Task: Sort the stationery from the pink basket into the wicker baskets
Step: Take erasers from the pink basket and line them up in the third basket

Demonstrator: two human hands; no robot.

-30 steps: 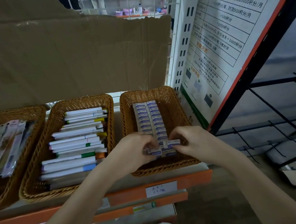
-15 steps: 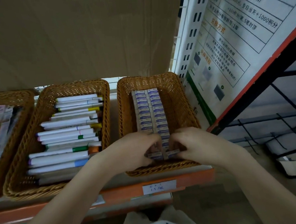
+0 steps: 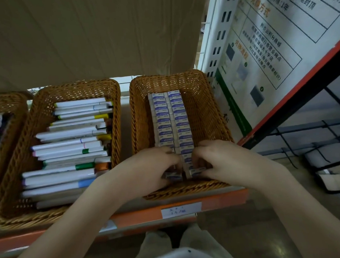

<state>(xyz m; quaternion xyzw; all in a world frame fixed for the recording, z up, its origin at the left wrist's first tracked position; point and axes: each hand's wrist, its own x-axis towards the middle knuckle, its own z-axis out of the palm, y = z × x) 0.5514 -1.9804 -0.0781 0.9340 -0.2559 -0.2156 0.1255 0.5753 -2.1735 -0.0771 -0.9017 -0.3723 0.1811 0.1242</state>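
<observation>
Two neat rows of white-and-blue erasers (image 3: 169, 121) fill the middle of the right wicker basket (image 3: 207, 111). Both hands are inside its near end. My left hand (image 3: 147, 167) curls its fingers round an eraser (image 3: 172, 175) at the front of the left row. My right hand (image 3: 224, 161) pinches another eraser (image 3: 197, 170) at the front of the right row. The middle wicker basket (image 3: 43, 102) holds several white markers (image 3: 71, 145) with coloured caps. The pink basket is out of view.
A third wicker basket (image 3: 4, 106) with packaged items sits at the far left. All stand on an orange-edged shelf (image 3: 224, 200) with a paper price label (image 3: 181, 209). Cardboard (image 3: 89, 34) backs the shelf. A printed poster (image 3: 275, 50) and a black rack (image 3: 323, 132) stand to the right.
The camera has tilted down and closer to the shelf. Both hands have stayed at the near end of the eraser basket, pressing the front erasers into the rows.
</observation>
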